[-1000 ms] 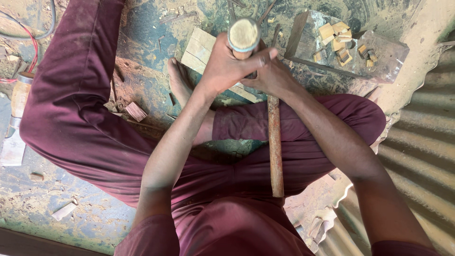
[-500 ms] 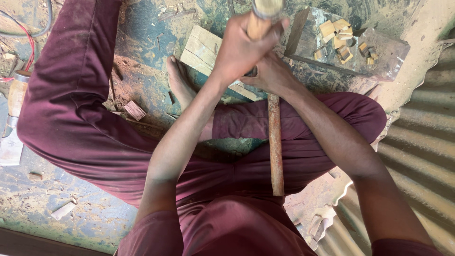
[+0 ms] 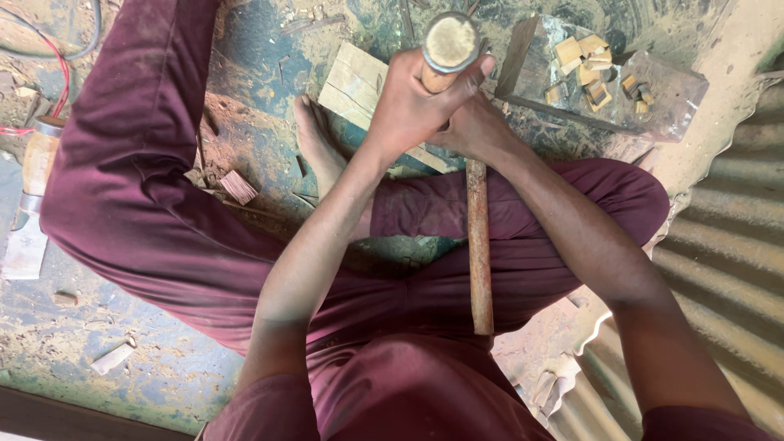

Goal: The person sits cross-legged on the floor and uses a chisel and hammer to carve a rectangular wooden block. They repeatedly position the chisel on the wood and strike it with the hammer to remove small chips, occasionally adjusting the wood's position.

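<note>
Up near the top of the view, the left hand was wrapped tight around a chisel with a metal-ringed wooden butt, held upright over a pale board on the floor. Just beside and touching it, the right hand was closed around the upper end of a long wooden handle (probably a hammer's; its head was hidden) that ran down across the maroon lap. A bare foot lay beside the board. Small wood blocks sat on a metal slab to the right, another chisel far left.
</note>
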